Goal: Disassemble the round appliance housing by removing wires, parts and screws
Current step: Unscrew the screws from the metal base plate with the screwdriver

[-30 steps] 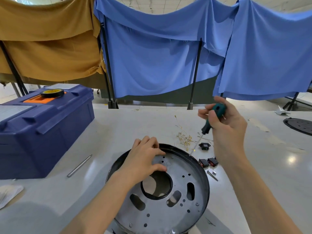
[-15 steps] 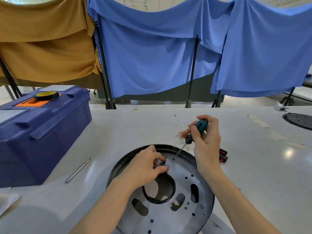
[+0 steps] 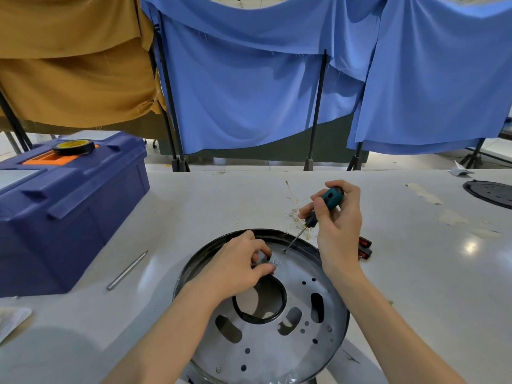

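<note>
Right hand point(image 3: 338, 227) gripping screwdriver point(image 3: 333, 195), tip on round housing point(image 3: 277, 345), left hand point(image 3: 235, 266) fingers curled on it, anything pinched unclear, near rim cropped

Blue cloths point(image 3: 249, 92) and an ochre cloth point(image 3: 74, 79) are draped over black stands point(image 3: 318, 112) behind the glossy white tabletop point(image 3: 415, 273).

- Right hand point(image 3: 339, 225) grips a teal-handled screwdriver point(image 3: 312, 219), its tip down on the far part of the round housing point(image 3: 291, 347)
- Left hand point(image 3: 235, 267) rests on the housing, fingers curled; can't tell whether they pinch anything
- Metal rod point(image 3: 127, 270) lies between the housing and the blue toolbox point(image 3: 69, 217)
</note>
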Available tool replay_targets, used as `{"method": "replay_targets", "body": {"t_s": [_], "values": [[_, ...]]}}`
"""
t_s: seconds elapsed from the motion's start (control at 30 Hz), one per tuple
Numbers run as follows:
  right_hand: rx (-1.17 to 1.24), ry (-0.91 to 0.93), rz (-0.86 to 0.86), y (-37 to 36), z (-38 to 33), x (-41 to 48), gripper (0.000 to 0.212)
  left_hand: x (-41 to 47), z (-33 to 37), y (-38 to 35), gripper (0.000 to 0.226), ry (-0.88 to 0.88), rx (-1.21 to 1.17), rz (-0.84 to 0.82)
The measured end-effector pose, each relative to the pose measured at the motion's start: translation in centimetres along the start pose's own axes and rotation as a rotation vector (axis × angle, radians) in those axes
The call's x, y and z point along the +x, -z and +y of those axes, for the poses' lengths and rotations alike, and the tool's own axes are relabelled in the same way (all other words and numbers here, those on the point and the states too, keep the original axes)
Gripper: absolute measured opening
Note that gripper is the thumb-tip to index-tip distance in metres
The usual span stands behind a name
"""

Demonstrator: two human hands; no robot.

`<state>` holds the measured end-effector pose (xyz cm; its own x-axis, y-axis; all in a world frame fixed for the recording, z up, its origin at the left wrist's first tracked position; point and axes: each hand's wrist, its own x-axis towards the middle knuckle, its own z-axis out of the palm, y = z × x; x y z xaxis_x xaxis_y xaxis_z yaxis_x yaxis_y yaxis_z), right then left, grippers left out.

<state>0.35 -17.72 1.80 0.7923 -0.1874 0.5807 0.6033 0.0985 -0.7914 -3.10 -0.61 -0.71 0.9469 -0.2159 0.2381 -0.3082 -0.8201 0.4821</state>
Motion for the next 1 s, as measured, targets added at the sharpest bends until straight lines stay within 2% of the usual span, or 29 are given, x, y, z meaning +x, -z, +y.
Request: {"method": "replay_targets", "body": {"t_s": [0.6, 1.0], "values": [[-0.008, -0.015, -0.015, 0.11, 0.01, -0.02, 0.027, 0.07, -0.05, -0.17, 0.025, -0.011, 0.015, 0.002], [-0.059, 0.058, -0.127, -0.19, -0.14, -0.32, 0.027, 0.26, -0.25, -0.33, 0.023, -0.018, 0.027, 0.009]]}}
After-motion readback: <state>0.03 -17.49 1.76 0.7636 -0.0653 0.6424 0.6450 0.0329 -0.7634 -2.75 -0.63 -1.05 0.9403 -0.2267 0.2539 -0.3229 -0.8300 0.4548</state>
